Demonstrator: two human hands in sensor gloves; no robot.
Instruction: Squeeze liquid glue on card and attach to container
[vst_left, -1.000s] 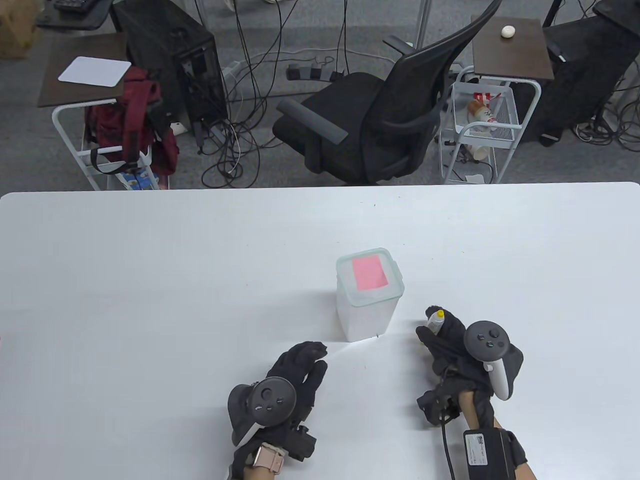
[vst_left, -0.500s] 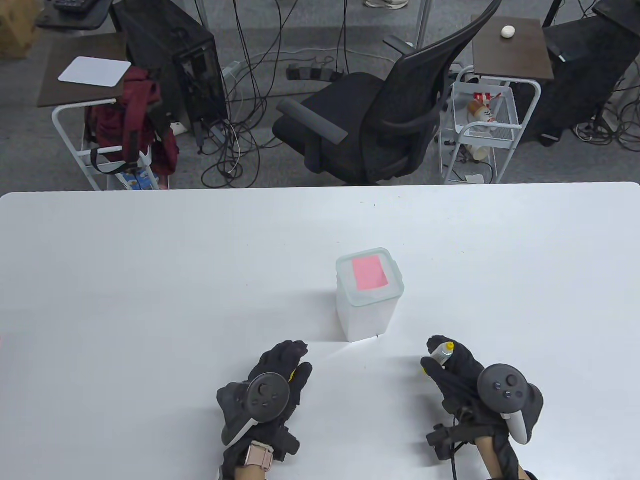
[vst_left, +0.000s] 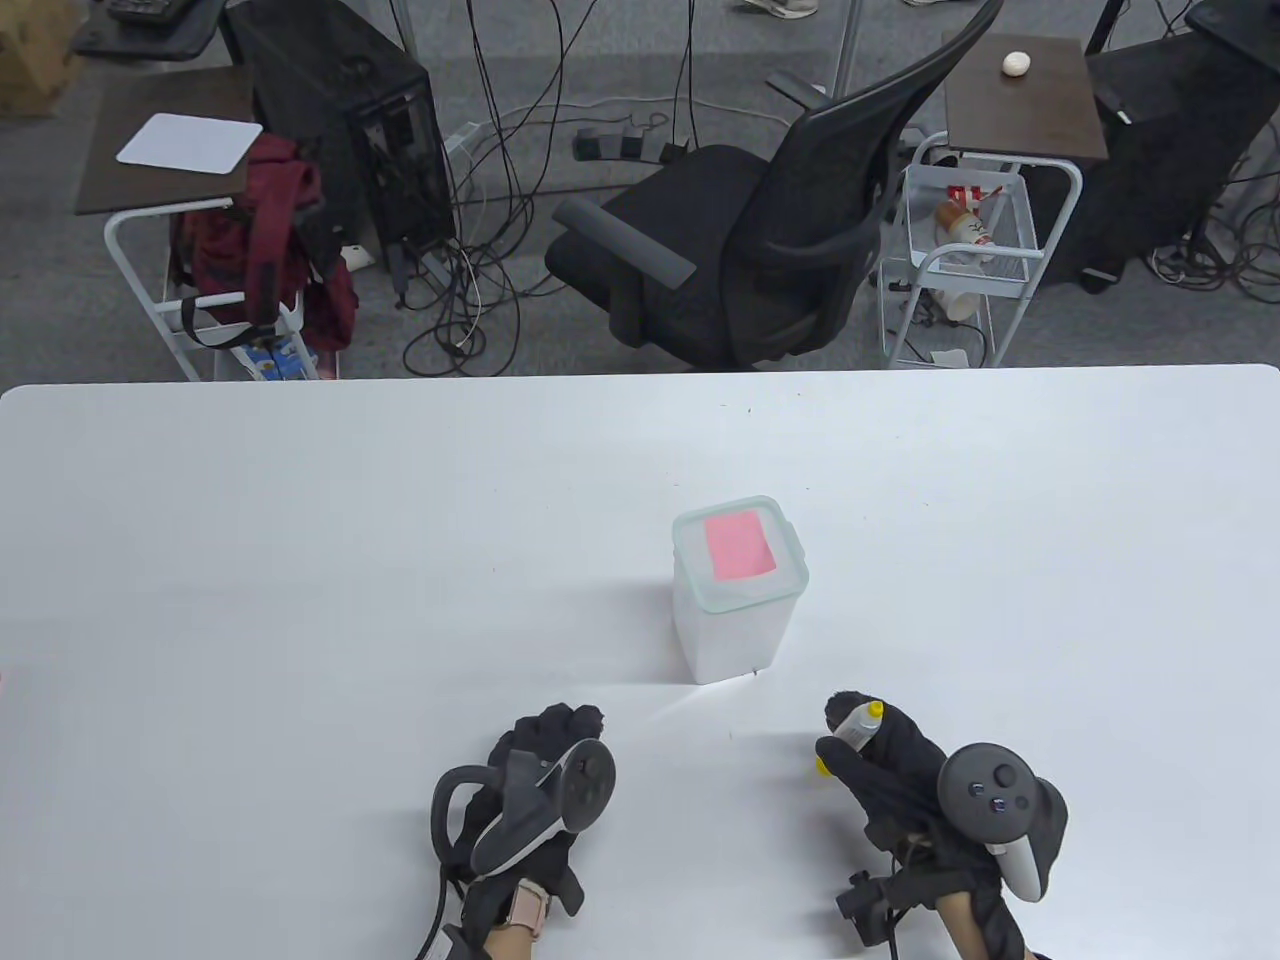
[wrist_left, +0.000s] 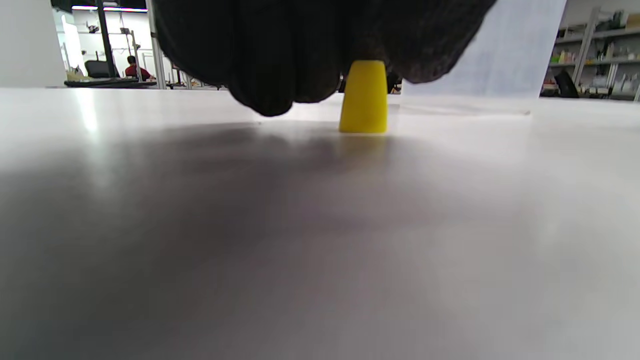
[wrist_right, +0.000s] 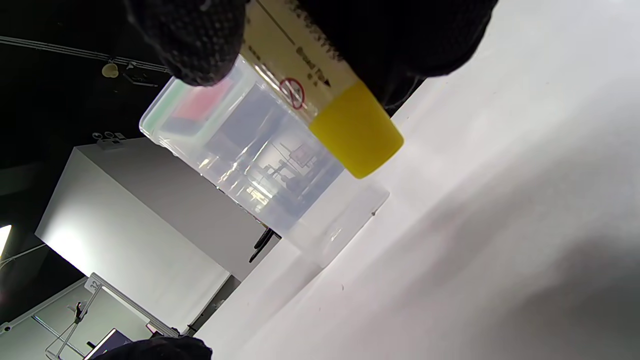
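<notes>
A clear container (vst_left: 735, 620) with a pale green lid rim stands mid-table with a pink card (vst_left: 740, 545) lying on its lid. My right hand (vst_left: 850, 735) grips a small glue bottle (vst_left: 860, 722) with a yellow tip, just near-right of the container. In the right wrist view the bottle (wrist_right: 320, 80) hangs tilted above the table, with the container (wrist_right: 260, 170) behind it. My left hand (vst_left: 560, 725) is curled near-left of the container. In the left wrist view its fingers (wrist_left: 280, 60) sit over a yellow cap (wrist_left: 364, 97) that stands on the table.
The white table (vst_left: 300, 550) stretches wide to the left and far side. Beyond its far edge stand a black office chair (vst_left: 740, 230), a wire cart (vst_left: 960, 260) and a cart with a red bag (vst_left: 260, 240).
Both hands have drawn back from the container toward the near edge. The left hand has curled and rolled so its tracker tilts sideways. The right hand still holds the bottle.
</notes>
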